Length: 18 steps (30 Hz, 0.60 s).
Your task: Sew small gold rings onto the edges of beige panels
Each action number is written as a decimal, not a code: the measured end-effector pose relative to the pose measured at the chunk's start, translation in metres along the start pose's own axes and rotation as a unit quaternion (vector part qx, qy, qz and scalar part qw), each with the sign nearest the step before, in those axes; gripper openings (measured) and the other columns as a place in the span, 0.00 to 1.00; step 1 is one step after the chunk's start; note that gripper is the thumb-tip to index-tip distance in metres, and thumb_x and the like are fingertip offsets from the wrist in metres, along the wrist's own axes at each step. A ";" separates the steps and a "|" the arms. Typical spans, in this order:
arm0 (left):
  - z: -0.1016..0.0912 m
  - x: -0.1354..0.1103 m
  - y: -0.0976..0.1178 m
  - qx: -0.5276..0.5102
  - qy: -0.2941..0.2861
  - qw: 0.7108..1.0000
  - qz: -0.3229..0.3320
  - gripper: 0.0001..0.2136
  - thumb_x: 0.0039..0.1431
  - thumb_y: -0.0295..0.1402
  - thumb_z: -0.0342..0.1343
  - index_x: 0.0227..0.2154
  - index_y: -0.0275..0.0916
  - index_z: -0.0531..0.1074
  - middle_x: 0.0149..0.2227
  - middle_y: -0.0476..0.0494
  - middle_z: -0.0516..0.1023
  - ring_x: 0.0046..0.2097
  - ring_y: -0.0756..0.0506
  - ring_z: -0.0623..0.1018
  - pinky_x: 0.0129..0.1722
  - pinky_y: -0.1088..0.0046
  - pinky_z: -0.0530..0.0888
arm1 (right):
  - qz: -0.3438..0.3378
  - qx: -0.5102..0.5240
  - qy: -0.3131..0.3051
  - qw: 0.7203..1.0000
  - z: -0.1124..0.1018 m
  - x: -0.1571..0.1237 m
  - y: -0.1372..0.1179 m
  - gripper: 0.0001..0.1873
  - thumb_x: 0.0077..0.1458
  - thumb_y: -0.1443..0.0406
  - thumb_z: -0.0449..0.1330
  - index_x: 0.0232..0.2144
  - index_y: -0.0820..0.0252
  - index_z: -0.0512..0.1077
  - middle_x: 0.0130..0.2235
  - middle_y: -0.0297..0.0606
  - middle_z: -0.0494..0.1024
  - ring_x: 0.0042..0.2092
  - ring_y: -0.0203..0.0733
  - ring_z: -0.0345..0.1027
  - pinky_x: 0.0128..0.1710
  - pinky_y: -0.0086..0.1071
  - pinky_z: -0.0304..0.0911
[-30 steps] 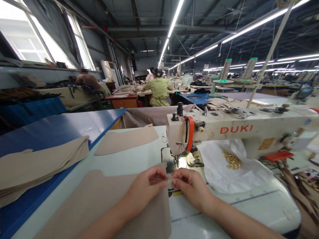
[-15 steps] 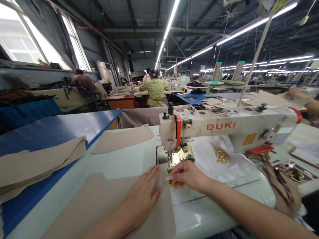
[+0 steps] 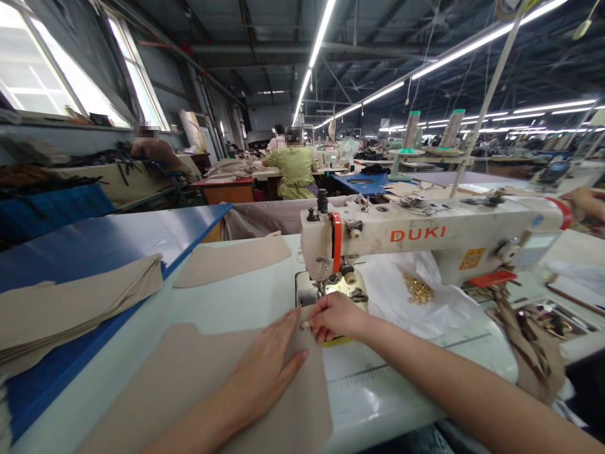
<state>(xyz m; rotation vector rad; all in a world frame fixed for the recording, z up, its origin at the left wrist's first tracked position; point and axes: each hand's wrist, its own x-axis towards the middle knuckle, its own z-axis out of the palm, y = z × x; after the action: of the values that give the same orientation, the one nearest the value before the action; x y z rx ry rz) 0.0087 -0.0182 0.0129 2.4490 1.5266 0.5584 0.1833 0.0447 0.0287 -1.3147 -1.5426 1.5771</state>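
My left hand (image 3: 265, 356) lies flat, fingers stretched out, on a large beige fabric panel (image 3: 189, 378). The panel's upper edge reaches the needle area of a white sewing machine (image 3: 373, 230). My right hand (image 3: 338, 315) is closed in a pinch just below the presser foot. At its fingertips a small pale tab (image 3: 305, 324) shows against the panel; its exact kind is too small to tell. The other fingers are curled and hide part of the panel's edge. A yellow strip (image 3: 338, 341) shows beneath this hand.
Gold metal pieces (image 3: 418, 289) lie on white plastic behind the needle. Another beige panel (image 3: 234, 258) is at the back left, and a stack of panels (image 3: 80, 309) rests on the blue table. Brown straps (image 3: 534, 343) hang at right. A co-worker's hand (image 3: 588, 203) is at far right.
My right hand has moved left and slightly up, bringing the small pale tab over the panel's edge. My left hand stays flat on the panel. The co-worker's hand at right has moved lower.
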 end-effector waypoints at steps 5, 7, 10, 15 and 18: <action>0.004 0.002 -0.006 0.003 0.007 1.000 0.023 0.24 0.59 0.39 0.50 0.57 0.36 0.62 0.59 0.35 0.65 0.58 0.36 0.67 0.57 0.55 0.65 | 0.045 -0.034 -0.005 0.998 -0.001 -0.001 -0.001 0.11 0.40 0.73 0.61 0.12 0.60 0.66 0.12 0.29 0.68 0.15 0.31 0.64 0.15 0.21 0.59; 0.003 0.006 -0.004 0.002 0.022 0.999 0.027 0.21 0.59 0.38 0.50 0.53 0.36 0.66 0.58 0.35 0.66 0.58 0.37 0.67 0.57 0.55 0.65 | 0.050 -0.043 -0.003 0.998 -0.001 -0.001 -0.002 0.11 0.40 0.74 0.60 0.12 0.60 0.66 0.12 0.29 0.68 0.15 0.32 0.64 0.15 0.21 0.60; 0.001 0.018 0.004 -0.013 0.063 0.997 0.041 0.14 0.58 0.34 0.50 0.44 0.37 0.72 0.51 0.36 0.73 0.52 0.39 0.72 0.53 0.58 0.70 | 0.052 -0.054 0.000 0.997 0.000 -0.001 -0.003 0.12 0.40 0.74 0.60 0.12 0.60 0.66 0.12 0.29 0.68 0.14 0.31 0.63 0.15 0.22 0.60; 0.000 0.037 0.015 -0.043 0.074 0.994 0.074 0.08 0.52 0.25 0.49 0.31 0.40 0.73 0.33 0.44 0.77 0.39 0.44 0.75 0.41 0.67 0.73 | 0.051 -0.062 -0.002 0.997 -0.001 0.004 0.000 0.10 0.40 0.73 0.60 0.13 0.60 0.67 0.11 0.28 0.66 0.14 0.33 0.63 0.16 0.23 0.61; 0.001 0.040 0.012 -0.034 0.071 0.995 0.064 0.08 0.51 0.25 0.48 0.30 0.40 0.72 0.31 0.44 0.76 0.36 0.44 0.74 0.38 0.68 0.72 | 0.027 -0.051 0.004 0.998 -0.001 0.006 0.002 0.09 0.39 0.73 0.60 0.14 0.60 0.68 0.11 0.27 0.66 0.14 0.33 0.63 0.16 0.23 0.61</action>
<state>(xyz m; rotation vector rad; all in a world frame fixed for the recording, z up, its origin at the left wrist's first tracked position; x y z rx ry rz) 0.0345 0.0122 0.0251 2.5164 1.3807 0.8089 0.1828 0.0503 0.0251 -1.4288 -1.6141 1.5411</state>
